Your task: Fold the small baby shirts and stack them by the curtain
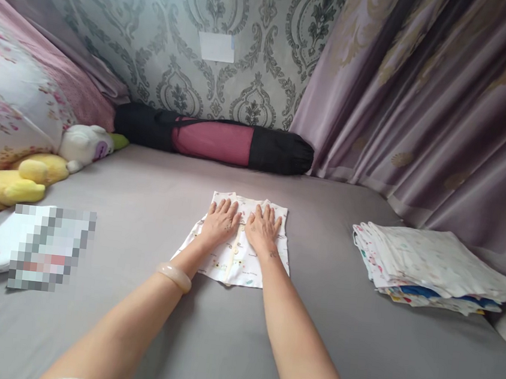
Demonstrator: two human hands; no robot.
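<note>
A small white printed garment with a buttoned front, which looks like a baby shirt (244, 273), lies spread on the grey bed sheet (143, 202). My left hand (221, 219) rests flat on its upper left part, fingers stretched out and pointing away from me. On the upper right part lies my right hand (263, 227), also flat with the fingers a little apart. The row of buttons shows between the two hands. Parts of the cloth under both palms and forearms are hidden.
At the right stands a stack of folded clothes (435, 263). A black and dark red long bag (213, 141) lies along the wall. On the left are a white device with a cable (3, 241), a blurred-out flat item (52, 250), plush toys (88, 145) and a flowered pillow (15, 86).
</note>
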